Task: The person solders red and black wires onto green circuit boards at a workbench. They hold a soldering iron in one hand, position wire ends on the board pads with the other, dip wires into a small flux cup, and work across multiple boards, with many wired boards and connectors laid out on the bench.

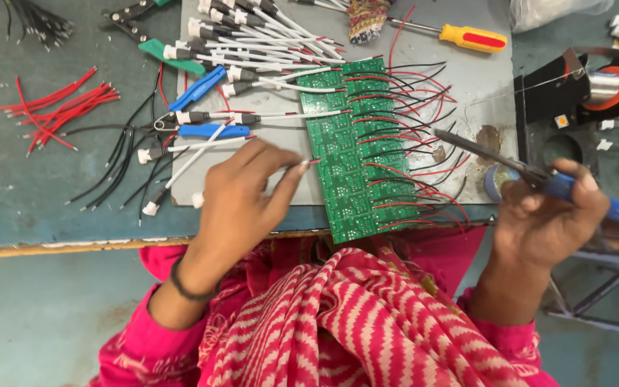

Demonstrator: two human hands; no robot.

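Head view, L to R: loose red wires (62,107) lie on the table (30,186); left hand (241,193), fingers (291,170) pinched narrow on a thin wire end at the left edge of the green circuit board strip (349,161), which sits mid-table w/ red & black leads. Right hand (549,215) grips a blue-handled soldering iron (539,175). Board probably light, stiff, fragile: hold by edges.

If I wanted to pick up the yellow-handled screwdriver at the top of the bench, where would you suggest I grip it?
Grip the screwdriver by its yellow and red handle, coming from above with fingers across its width. It lies flat on the grey mat, handle pointing right and clear of other things, while the thin metal shaft runs left under a patterned cloth, so the handle is probably the thickest, freest part.
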